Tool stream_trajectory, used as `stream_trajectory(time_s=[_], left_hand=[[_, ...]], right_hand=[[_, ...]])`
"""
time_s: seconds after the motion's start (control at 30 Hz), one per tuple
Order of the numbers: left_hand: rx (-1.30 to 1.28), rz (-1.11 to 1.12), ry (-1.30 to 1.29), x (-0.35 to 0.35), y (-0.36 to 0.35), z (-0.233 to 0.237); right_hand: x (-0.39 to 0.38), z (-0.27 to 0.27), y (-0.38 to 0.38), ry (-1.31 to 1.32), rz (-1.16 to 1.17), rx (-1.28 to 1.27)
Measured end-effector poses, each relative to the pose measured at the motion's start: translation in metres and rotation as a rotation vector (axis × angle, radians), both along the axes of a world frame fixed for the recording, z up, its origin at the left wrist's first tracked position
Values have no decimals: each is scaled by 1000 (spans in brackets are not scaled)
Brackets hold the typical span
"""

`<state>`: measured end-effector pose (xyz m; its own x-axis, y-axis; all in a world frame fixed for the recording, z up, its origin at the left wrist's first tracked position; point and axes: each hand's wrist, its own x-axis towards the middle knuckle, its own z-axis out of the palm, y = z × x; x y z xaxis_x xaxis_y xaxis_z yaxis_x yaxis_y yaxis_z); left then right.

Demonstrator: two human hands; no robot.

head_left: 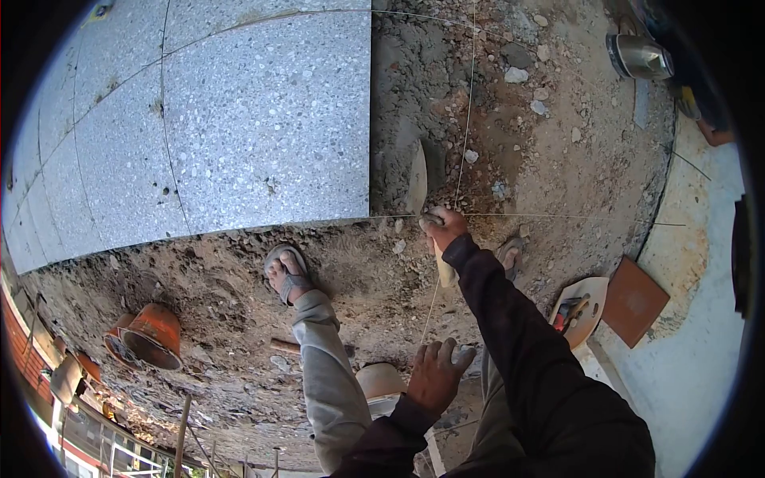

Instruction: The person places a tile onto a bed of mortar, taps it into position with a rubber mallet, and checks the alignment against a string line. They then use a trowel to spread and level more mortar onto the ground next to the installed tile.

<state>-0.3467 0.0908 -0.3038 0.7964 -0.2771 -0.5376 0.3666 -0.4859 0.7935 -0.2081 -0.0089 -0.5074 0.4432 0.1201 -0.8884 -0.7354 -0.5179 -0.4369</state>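
Observation:
My right hand is closed around a trowel, whose mortar-coated blade points up the view over wet grey mortar. It is at the front right corner of a speckled grey slab, where two thin strings cross. A pale, handle-like piece shows just below this hand. Lower down, my left hand has curled fingers close to the lower end of a string; a grey lump or mortar-covered fingertip shows at its right side, and what it grips is unclear.
My sandalled feet stand on rough soil. Orange buckets lie at left. A pale container with tools and a reddish-brown tile are at right. Another person's arm and a metal container show at upper right.

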Motion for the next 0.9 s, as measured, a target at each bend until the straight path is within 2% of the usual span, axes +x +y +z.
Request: stream_trajectory(time_s=[0.17, 0.23, 0.3, 0.4, 0.43, 0.53, 0.67, 0.7, 0.8, 0.83, 0.9], left_hand=[[22, -27, -35, 2, 3, 0], [-15, -12, -23, 1, 3, 3], [-23, -16, -33, 6, 4, 1], [-3, -36, -5, 2, 1, 0], [-5, -51, -5, 2, 1, 0], [-23, -59, -8, 0, -6, 5], [29, -45, -14, -2, -5, -3], [11, -53, -12, -2, -7, -2], [-12, -46, -19, -6, -9, 0], [1, -64, -12, -5, -8, -4], [19, -52, -6, -1, -4, -2]], right_hand=[[-8, 4, 1, -660, 404, -18], [-11, -16, -1, -97, 43, -210], [0, 4, 18, 62, 189, -407], [-7, 17, 10, -576, 481, -201], [-5, 20, 6, -656, 433, -59], [6, -3, 13, 225, 77, -413], [-7, 2, 1, -469, 388, -187], [-4, -8, 0, -497, 394, -224], [5, -6, 14, 28, 87, -296], [6, 1, 14, -43, 53, -252], [23, 36, 15, -562, 321, -86]])
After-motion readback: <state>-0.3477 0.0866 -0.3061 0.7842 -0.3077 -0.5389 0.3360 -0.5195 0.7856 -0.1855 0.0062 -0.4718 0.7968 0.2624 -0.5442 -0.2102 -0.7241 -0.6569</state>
